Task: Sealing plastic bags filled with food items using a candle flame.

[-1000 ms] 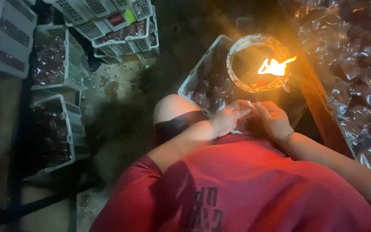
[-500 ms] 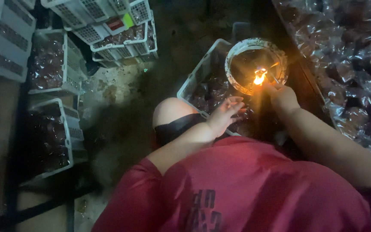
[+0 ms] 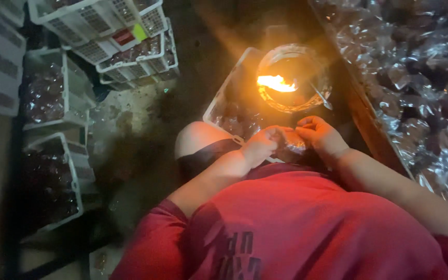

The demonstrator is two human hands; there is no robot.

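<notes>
My left hand [image 3: 259,147] and my right hand [image 3: 319,136] meet in front of my chest, both closed on a small clear plastic packet [image 3: 289,142] with something dark inside. Just beyond them a round glass bowl [image 3: 292,78] holds a burning flame [image 3: 276,83], with a thin metal piece [image 3: 320,97] leaning on its rim. The bowl rests on a white crate [image 3: 229,101] of wrapped dark items. My bare knee [image 3: 198,140] shows below the left hand.
A heap of clear-wrapped dark items [image 3: 416,78] fills the right side behind a wooden edge [image 3: 369,129]. White plastic crates [image 3: 110,31] with more wrapped items stack at the top left and along the left [image 3: 53,171]. Dark dirty floor [image 3: 130,129] lies between.
My right hand has drawn back from the flame in the bowl to meet the left hand at my chest. The view has shifted slightly.
</notes>
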